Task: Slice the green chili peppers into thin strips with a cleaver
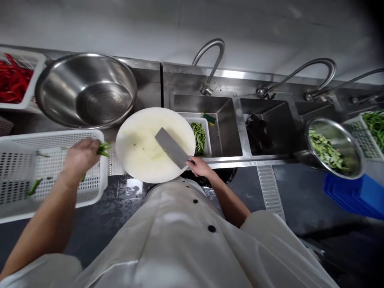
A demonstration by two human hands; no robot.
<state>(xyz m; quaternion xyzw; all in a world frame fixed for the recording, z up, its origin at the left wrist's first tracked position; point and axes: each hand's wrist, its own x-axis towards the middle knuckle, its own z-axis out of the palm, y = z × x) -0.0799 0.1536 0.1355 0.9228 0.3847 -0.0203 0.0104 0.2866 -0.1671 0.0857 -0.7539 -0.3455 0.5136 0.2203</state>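
Note:
My left hand [82, 156], slightly blurred, is closed around a small bunch of green peppers [103, 149] above the right part of a white plastic basket [102, 188]. Loose green pieces, one of them a green pepper [35, 187], lie in that basket. With my right hand [198, 166] I grip the handle of a cleaver [171, 148]. Its broad blade rests flat over the round white cutting board [135, 136], which has wet, pale green stains. Cut green pieces [198, 138] fill a white container just beyond the board's right edge.
A large steel bowl [87, 90] and a basket of red peppers [13, 80] stand behind on the left. Sinks with curved faucets [220, 46] run to the right; a sponge [209, 119] lies in one. Farther right are a steel bowl of cut greens [357, 160] and blue boards [354, 196].

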